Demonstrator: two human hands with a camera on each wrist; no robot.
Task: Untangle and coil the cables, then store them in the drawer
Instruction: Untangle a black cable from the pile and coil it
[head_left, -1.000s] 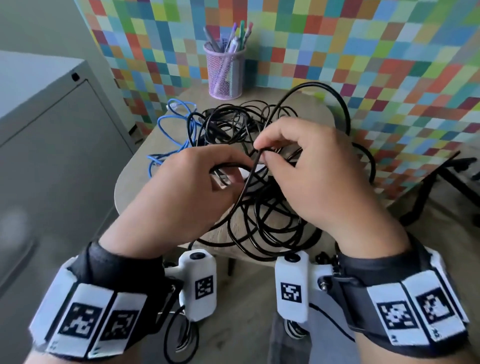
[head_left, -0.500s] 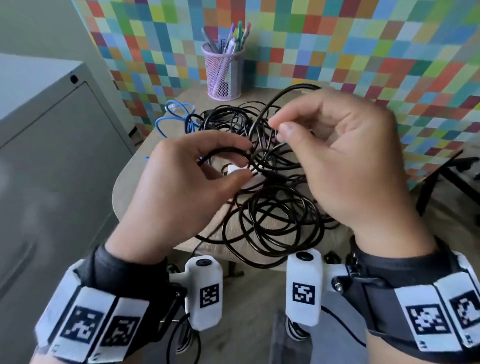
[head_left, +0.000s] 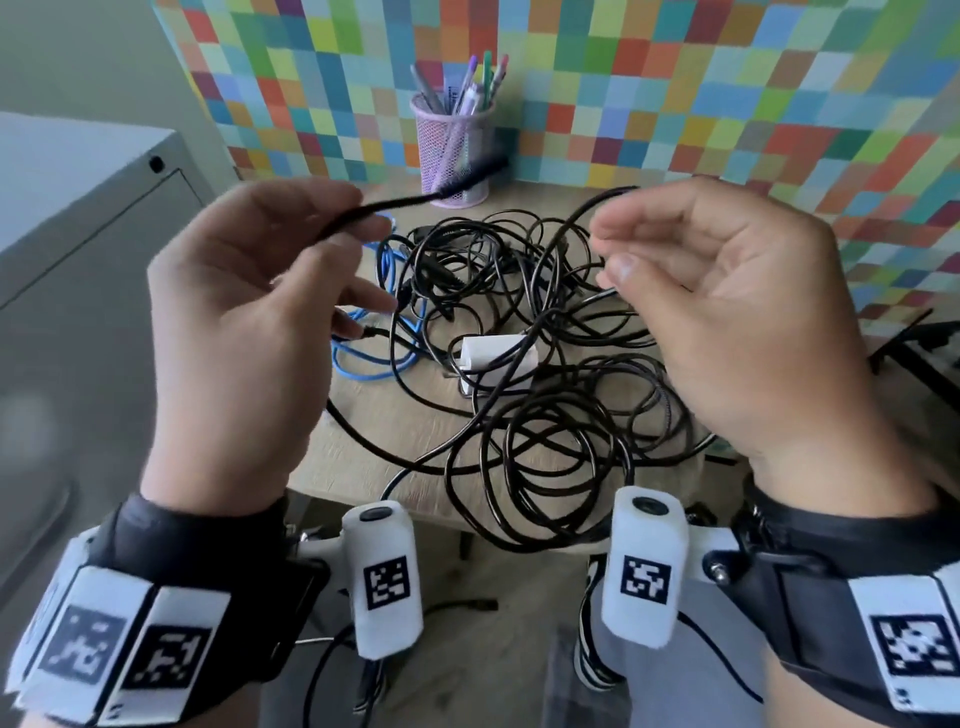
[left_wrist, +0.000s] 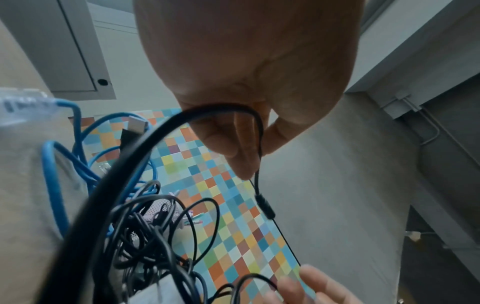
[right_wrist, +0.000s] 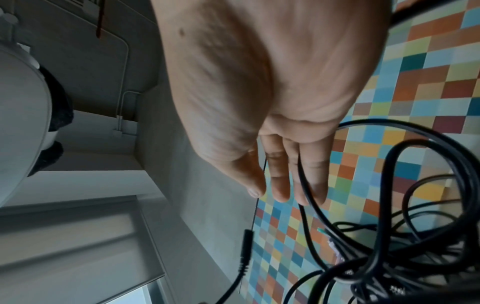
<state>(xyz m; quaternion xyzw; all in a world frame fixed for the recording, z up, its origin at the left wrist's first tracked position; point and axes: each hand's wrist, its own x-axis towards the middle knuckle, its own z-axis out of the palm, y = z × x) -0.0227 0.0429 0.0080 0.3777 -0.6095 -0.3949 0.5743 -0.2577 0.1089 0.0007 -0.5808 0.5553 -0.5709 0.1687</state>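
Left hand (head_left: 244, 332) pinches black cable end (head_left: 415, 200), plug raised above black tangle (head_left: 545, 374) on worktop (head_left: 363, 441). Right hand (head_left: 727, 322) released, fingers relaxed, strand draped across fingers (right_wrist: 311, 181). Risk: pulling end tightens knots, drags white adapter (head_left: 493, 358), blue cable (head_left: 374, 358) off edge.

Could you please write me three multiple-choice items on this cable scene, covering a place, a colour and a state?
1. Where does the pen cup stand?
A. on the table's far edge by the wall
B. on the cabinet
C. on the floor

2. What colour is the cable at the left of the black tangle?
A. red
B. blue
C. yellow

3. What is the left hand doing?
A. resting flat
B. gripping the cup
C. holding up a black cable end

A: it stands against the chequered wall.
B: blue loops show.
C: the plug sticks out past the fingers.
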